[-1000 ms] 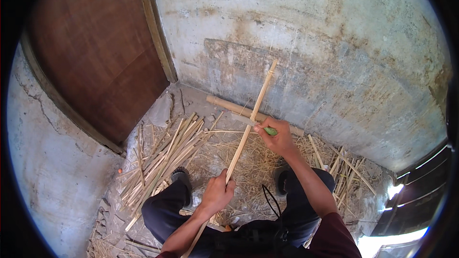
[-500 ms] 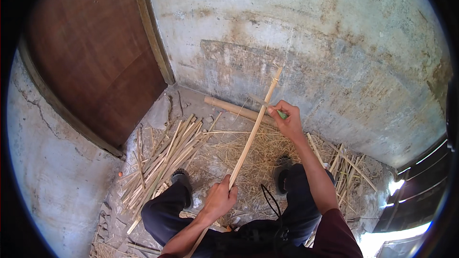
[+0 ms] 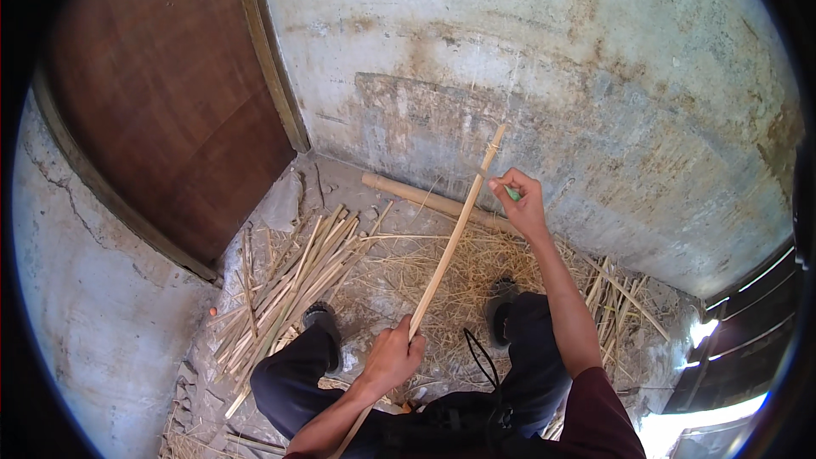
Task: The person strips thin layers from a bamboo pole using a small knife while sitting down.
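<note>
A long pale bamboo strip [image 3: 450, 251] slants up and away from my lap, its far end raised in front of the wall. My left hand [image 3: 393, 359] is closed around its lower part, between my knees. A knife [image 3: 512, 193] with a green handle is gripped in my right hand [image 3: 524, 204]. Its blade lies across the strip, a little below the far tip. Thin curled shavings cling to the strip close to that tip. Much of the handle is hidden by my fingers.
Many split bamboo strips [image 3: 293, 289] lie heaped on the floor at left, with another pile [image 3: 620, 297] at right. A thick bamboo pole [image 3: 425, 196] rests along the foot of the stained wall [image 3: 612, 93]. Shavings [image 3: 476, 268] litter the floor between my shoes. A brown door [image 3: 161, 110] stands at far left.
My right hand and the knife have slid slightly farther up the strip and to the right. The strip's far end has shifted a little right. My left hand keeps its hold.
</note>
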`<action>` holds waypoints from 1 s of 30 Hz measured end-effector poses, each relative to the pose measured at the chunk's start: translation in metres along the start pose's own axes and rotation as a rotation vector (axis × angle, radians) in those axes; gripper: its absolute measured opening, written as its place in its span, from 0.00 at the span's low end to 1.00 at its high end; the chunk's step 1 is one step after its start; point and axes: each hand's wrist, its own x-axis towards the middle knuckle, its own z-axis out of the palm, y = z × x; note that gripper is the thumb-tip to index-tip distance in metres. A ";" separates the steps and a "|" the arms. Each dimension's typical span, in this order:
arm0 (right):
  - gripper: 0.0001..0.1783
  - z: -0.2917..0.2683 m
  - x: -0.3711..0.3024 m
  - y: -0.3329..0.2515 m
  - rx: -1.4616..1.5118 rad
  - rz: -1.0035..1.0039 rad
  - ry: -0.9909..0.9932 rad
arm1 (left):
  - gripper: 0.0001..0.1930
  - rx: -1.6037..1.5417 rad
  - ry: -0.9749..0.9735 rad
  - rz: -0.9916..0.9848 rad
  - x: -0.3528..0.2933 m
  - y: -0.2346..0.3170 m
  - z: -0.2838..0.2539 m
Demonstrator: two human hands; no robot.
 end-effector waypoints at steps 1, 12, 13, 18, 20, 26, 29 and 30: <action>0.10 0.004 -0.002 -0.003 -0.015 0.042 -0.024 | 0.08 -0.019 -0.002 -0.002 -0.001 -0.002 -0.001; 0.09 -0.032 0.010 0.012 -0.053 0.008 0.058 | 0.26 0.132 -0.010 0.043 -0.006 -0.010 0.014; 0.09 -0.029 0.011 0.010 -0.023 0.004 0.082 | 0.25 0.129 -0.012 0.045 -0.007 -0.011 0.014; 0.10 -0.030 0.004 0.000 0.028 0.023 0.135 | 0.20 -0.007 -0.060 0.086 -0.004 -0.002 0.004; 0.10 -0.029 0.000 -0.003 0.053 0.006 0.171 | 0.14 -0.098 -0.129 0.039 -0.002 0.003 -0.002; 0.08 -0.008 -0.026 -0.027 0.259 0.205 0.129 | 0.13 -0.497 -0.242 -0.077 0.012 -0.018 -0.004; 0.08 0.016 -0.040 -0.043 0.230 0.114 0.019 | 0.12 -0.762 -0.385 -0.315 0.016 0.007 -0.021; 0.08 0.026 -0.045 -0.045 0.197 0.096 -0.059 | 0.12 -0.761 -0.383 -0.320 0.019 0.009 -0.024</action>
